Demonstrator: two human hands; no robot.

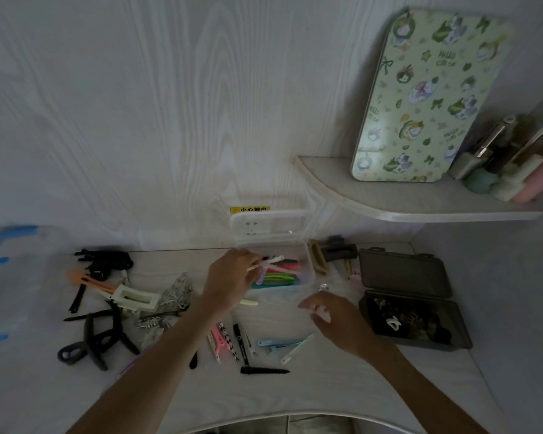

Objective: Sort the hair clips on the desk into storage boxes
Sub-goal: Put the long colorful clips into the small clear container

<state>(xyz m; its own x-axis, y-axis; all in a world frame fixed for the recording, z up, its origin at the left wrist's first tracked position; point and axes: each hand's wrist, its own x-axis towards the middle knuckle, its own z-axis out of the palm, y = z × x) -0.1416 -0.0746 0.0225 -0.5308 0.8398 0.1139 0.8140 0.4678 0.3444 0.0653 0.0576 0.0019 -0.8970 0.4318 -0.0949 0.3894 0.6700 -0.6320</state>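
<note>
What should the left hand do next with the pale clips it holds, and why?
Probably lower and release them: the left hand pinches pale clips just above the clear box, which already holds colourful clips.

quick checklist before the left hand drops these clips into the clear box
1. Grip: left hand pinches a bunch of pale clips. Ok.
2. Position: the clips hang over the clear box, not the desk. Ok.
3. Box open: its lid stands up at the back. Ok.
4. Matching contents: coloured slim clips already lie inside, like those held. Ok.
5. Right hand: fingers spread near the box's front edge, holding nothing; whether it touches the box, cannot tell.
6. Work left: slim clips lie on the desk, and the dark box stands open beside. Not ok yet.
</note>
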